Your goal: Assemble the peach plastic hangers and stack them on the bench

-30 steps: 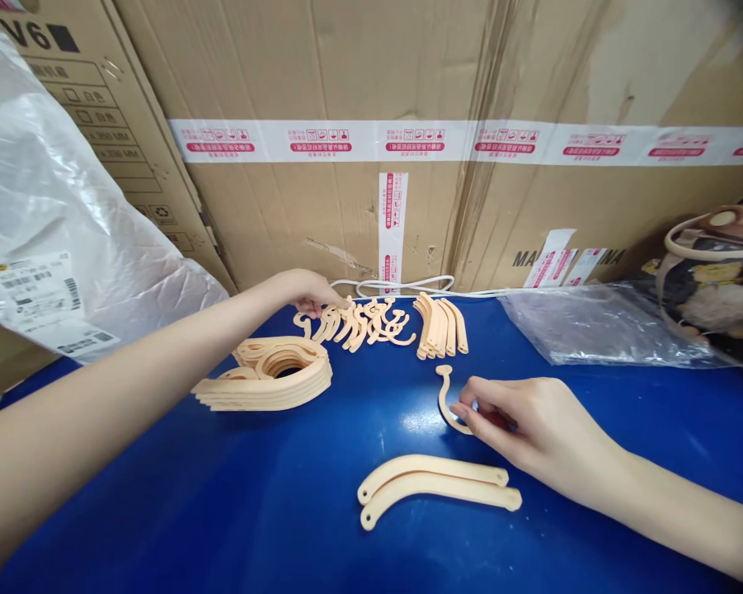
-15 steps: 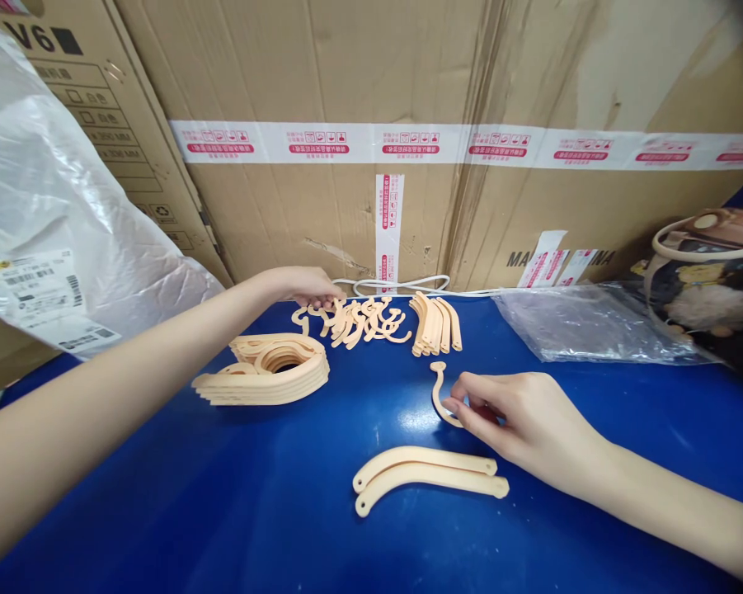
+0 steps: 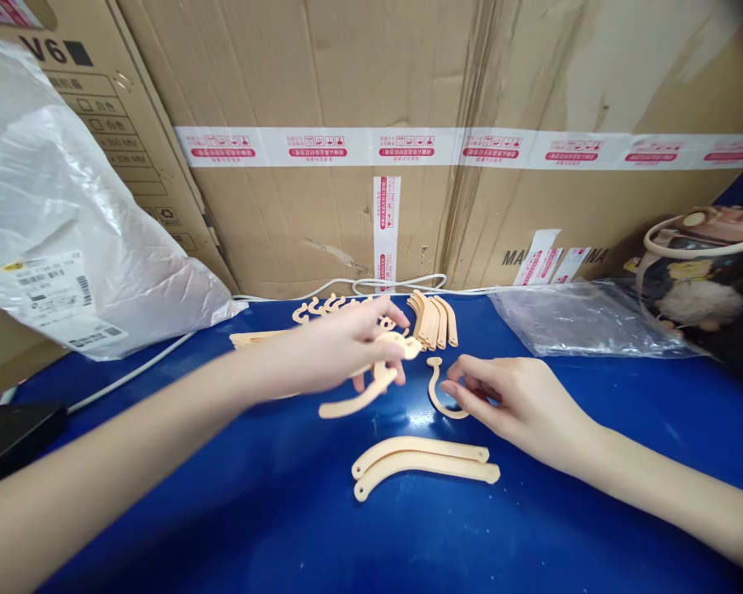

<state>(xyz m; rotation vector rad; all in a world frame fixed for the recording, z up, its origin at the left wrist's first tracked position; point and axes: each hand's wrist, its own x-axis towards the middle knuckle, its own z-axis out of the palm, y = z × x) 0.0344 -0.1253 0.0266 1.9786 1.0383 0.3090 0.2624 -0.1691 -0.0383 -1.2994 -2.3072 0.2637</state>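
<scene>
A pale hook (image 3: 434, 389) lies on the blue table (image 3: 235, 511), its flat end turned away from the person. The right hand (image 3: 513, 400) is at its other end: thumb and forefinger are closed on the curved part, and the remaining fingers are bent inward. The left hand (image 3: 334, 346), which seems lifted above the table, has its thumb and fingers gripping some pale parts (image 3: 352, 404). One curved length sticks out toward the lower left, and a rounded piece with a hole shows beside the thumb. Because of blur, I cannot tell how many parts are held.

Nearer to the person, two strips (image 3: 424, 464) lie side by side, bent in the same manner. Behind the left hand is a row of small hooks (image 3: 334, 304), partly covered, and to their right a bundle (image 3: 433, 322) of similar strips. A pale stack (image 3: 253, 338) is mostly hidden by the left wrist.

Farther out, a white cable (image 3: 467, 291) runs along the foot of a large carton (image 3: 322, 223). A clear bag (image 3: 575, 326) lies flat at the right, and a white bag (image 3: 68, 214) leans at the left.
</scene>
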